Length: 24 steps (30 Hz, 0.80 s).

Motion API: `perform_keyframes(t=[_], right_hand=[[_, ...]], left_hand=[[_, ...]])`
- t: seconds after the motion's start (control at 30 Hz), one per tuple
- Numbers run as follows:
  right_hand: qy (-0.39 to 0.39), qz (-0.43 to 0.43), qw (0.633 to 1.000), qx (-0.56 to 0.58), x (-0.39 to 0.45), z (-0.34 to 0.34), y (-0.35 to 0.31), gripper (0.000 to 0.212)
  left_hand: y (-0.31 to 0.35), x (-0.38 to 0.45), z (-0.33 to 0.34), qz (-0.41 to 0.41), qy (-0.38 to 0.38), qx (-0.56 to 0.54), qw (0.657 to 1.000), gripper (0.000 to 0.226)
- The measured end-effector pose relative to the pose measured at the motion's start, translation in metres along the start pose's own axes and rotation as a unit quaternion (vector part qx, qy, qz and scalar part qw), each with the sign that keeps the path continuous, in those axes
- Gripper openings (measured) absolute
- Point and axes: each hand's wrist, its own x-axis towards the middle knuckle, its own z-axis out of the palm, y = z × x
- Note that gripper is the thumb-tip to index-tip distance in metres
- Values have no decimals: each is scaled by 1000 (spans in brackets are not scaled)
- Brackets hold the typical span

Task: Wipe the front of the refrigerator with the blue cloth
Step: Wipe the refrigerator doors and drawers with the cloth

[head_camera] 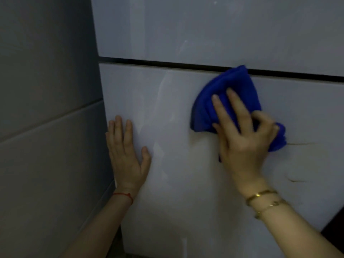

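The white refrigerator front (186, 183) fills most of the view, with a dark gap (158, 62) between its upper and lower doors. A folded blue cloth (227, 94) is pressed against the lower door just under that gap. My right hand (245, 138) grips the cloth, fingers spread over it and thumb tucked into its right side. My left hand (126, 155) lies flat and open on the lower door near its left edge, holding nothing.
A grey tiled wall (46, 127) stands to the left of the refrigerator. A dark object (335, 231) shows at the lower right edge.
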Motion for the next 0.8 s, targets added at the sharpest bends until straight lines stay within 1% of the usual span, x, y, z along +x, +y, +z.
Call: perform_keyframes(t=[0.03,0.07,0.1,0.17,0.2,0.23,0.27,0.3,0.33,0.4,0.43,0.47,0.5,0.53,0.57,0.63,0.67,0.7,0.73,0.77,0.8], right_hand=[[-4,-20,1000,-12,-6,2,-13,46],[-25,-68,997,-18,-24,3,-21,48],[-54,-134,989,-14,-48,2,-23,49],[-111,-256,960,-8,-91,-7,-12,51],[-125,-293,948,-12,-100,-13,-3,52],[-126,-307,943,-11,-97,-17,6,52],[-117,-301,946,-9,-85,-18,12,53],[-101,-273,957,-3,-65,-18,13,55],[-73,-218,973,6,-39,-14,12,55],[-4,-71,997,31,18,1,5,43],[18,-19,999,31,39,10,-4,41],[30,1,999,20,47,14,-13,41],[30,-19,999,7,42,15,-24,43],[10,-68,998,1,23,14,-32,44],[-30,-134,991,3,-9,10,-37,45],[-109,-255,961,10,-74,-4,-30,48],[-134,-294,946,7,-94,-12,-22,50],[-147,-314,938,7,-100,-17,-13,50],[-144,-317,937,7,-92,-20,-4,51],[-124,-301,946,4,-75,-19,1,51],[-92,-257,962,4,-51,-15,3,53]], left_hand=[[0,0,0,-2,-3,-3,1000,67],[0,0,0,-4,-5,-6,1000,67],[-1,0,0,-5,-5,-8,1000,68],[-2,0,0,-6,-6,-10,1000,68],[-2,0,0,-6,-6,-10,1000,68],[-1,0,0,-6,-5,-8,1000,68],[-1,0,0,-5,-4,-5,1000,68],[-1,0,0,-4,-2,-2,1000,67],[-1,0,0,-3,-2,0,1000,67],[-2,0,0,-4,-3,0,1000,66],[-2,0,0,-5,-5,-3,1000,66],[-1,0,0,-8,-9,-6,1000,67],[-1,0,-1,-10,-12,-8,1000,67],[-1,0,-2,-12,-14,-10,1000,67],[-1,0,-2,-13,-13,-9,1000,68],[-2,0,-1,-8,-13,-8,1000,68],[-3,-1,-1,-3,-12,-9,1000,69],[-3,-1,0,2,-10,-10,1000,70],[-2,-1,0,4,-7,-8,1000,71],[-2,0,0,1,-5,-4,1000,70],[-1,1,0,-4,-4,-1,1000,69]])
